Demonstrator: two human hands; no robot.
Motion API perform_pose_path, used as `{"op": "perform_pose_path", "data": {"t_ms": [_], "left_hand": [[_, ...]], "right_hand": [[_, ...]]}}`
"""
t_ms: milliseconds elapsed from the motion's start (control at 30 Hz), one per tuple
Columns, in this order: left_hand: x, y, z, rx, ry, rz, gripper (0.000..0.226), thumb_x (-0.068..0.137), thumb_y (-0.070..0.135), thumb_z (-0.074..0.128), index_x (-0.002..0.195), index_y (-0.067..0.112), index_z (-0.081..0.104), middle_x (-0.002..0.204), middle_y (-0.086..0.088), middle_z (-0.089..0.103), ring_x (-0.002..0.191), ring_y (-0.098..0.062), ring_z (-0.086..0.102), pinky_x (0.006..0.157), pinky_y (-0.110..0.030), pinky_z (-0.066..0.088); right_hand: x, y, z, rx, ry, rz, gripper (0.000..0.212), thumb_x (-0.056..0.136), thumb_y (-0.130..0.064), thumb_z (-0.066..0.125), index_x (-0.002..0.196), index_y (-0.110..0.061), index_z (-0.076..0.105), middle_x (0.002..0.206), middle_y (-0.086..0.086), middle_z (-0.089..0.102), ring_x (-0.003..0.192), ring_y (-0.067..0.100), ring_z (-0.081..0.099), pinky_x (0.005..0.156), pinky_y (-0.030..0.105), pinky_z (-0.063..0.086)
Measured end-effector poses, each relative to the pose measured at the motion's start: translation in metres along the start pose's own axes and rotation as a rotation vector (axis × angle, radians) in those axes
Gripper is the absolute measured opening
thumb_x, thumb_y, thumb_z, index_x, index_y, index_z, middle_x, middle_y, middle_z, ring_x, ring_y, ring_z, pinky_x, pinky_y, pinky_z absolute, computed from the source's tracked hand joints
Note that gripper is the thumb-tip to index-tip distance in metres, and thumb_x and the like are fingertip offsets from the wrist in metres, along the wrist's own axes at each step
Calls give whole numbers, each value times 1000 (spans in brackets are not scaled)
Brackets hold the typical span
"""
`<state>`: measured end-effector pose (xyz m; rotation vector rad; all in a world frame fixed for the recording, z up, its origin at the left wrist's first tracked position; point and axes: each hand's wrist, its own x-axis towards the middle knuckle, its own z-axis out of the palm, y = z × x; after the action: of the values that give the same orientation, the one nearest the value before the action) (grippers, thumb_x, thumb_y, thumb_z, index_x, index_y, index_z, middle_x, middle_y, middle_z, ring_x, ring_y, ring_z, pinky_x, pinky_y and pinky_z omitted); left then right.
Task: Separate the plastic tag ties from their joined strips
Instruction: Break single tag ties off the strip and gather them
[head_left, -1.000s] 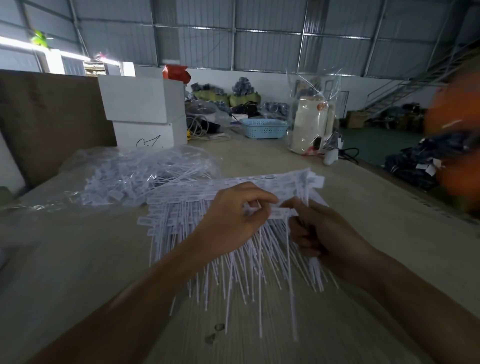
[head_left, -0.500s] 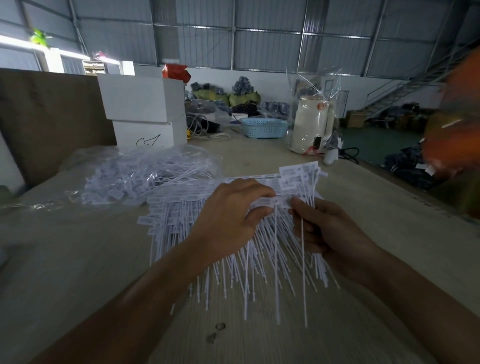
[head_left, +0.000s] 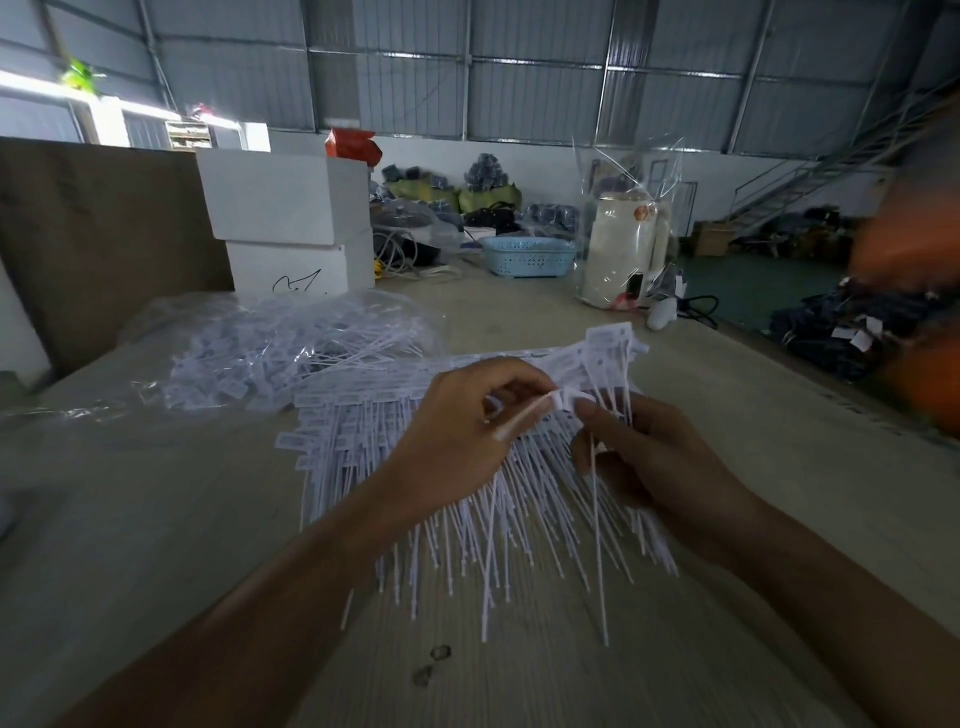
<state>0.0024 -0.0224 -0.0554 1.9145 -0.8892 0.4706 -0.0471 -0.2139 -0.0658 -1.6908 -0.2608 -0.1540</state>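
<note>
Both hands work above the table (head_left: 156, 519): my left hand (head_left: 457, 441) and right hand (head_left: 654, 462) pinch one white tie (head_left: 563, 399) over the joined strips (head_left: 395, 410).

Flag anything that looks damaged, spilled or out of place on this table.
Nothing stands out. Both hands, left hand and right hand, pinch a tag tie strip over the fanned tag ties; the rest sit bagged.
</note>
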Motion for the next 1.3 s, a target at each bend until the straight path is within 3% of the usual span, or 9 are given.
{"op": "perform_pose_path", "data": {"t_ms": [133, 233, 367, 533, 700, 933, 1067, 1200, 1300], "left_hand": [[-1, -1, -3, -6, 18, 35, 13, 87, 12, 73, 99, 17, 73, 93, 8, 70, 87, -4, 63, 75, -13, 45], [-2, -2, -3, 54, -85, 42, 16, 81, 14, 80, 96, 14, 75, 90, 7, 71, 83, -4, 64, 73, -16, 46], [-2, -1, 5, 18, -160, 25, 14, 84, 17, 78, 96, 12, 75, 88, 3, 72, 80, -8, 67, 73, -33, 52], [1, -4, 4, -36, -158, -27, 15, 85, 17, 77, 98, 11, 75, 89, 0, 73, 80, -14, 68, 74, -41, 52], [3, -3, 9, -32, -158, -37, 13, 88, 23, 74, 99, 16, 75, 91, 8, 72, 86, -2, 65, 77, -19, 49], [2, -1, 10, -46, -195, -18, 11, 88, 25, 73, 95, 16, 76, 91, 13, 72, 88, 2, 65, 80, -15, 48], [-1, -14, -4, 5, -161, 7, 14, 83, 18, 79, 96, 16, 75, 91, 13, 71, 84, -1, 67, 75, -17, 50], [4, -19, -6, 19, -50, -18, 19, 86, 14, 76, 105, 15, 76, 102, 7, 73, 94, -2, 66, 83, -15, 49], [2, -17, -2, 38, -58, -7, 23, 88, 10, 72, 110, 17, 74, 107, 6, 71, 99, -5, 65, 85, -17, 49]], "right_hand": [[3, 1, -9, 23, -28, 123, 37, 87, -43, 65, 84, -7, 70, 61, 7, 56, 43, 11, 33, 42, 23, 28], [7, 2, -18, -103, 120, 79, 30, 89, -34, 67, 66, -16, 65, 57, 3, 48, 47, 12, 36, 44, 22, 32], [11, 8, -17, -59, 227, 54, 27, 97, -25, 62, 74, -11, 59, 54, 0, 41, 45, 10, 29, 43, 23, 26], [13, 7, -7, -62, 312, 31, 50, 99, -25, 61, 49, -25, 57, 48, -6, 42, 40, 7, 33, 41, 21, 30], [11, 3, -3, -18, 403, -3, 57, 99, -20, 59, 43, -30, 59, 43, -11, 41, 37, 3, 34, 39, 18, 31], [10, 0, -22, -56, 559, 39, 29, 101, -27, 57, 75, -13, 59, 57, -2, 44, 44, 7, 41, 41, 20, 35], [8, -3, -66, 156, 749, 141, 25, 104, -29, 51, 80, -20, 52, 61, -5, 41, 49, 8, 36, 49, 26, 31], [21, 5, -45, 400, 563, 243, 22, 107, -28, 42, 102, -11, 55, 69, 5, 60, 52, 12, 49, 48, 27, 41], [19, 8, -29, 433, 376, 214, 21, 108, -31, 39, 100, -13, 46, 56, -1, 43, 43, 11, 34, 39, 24, 32]]}}
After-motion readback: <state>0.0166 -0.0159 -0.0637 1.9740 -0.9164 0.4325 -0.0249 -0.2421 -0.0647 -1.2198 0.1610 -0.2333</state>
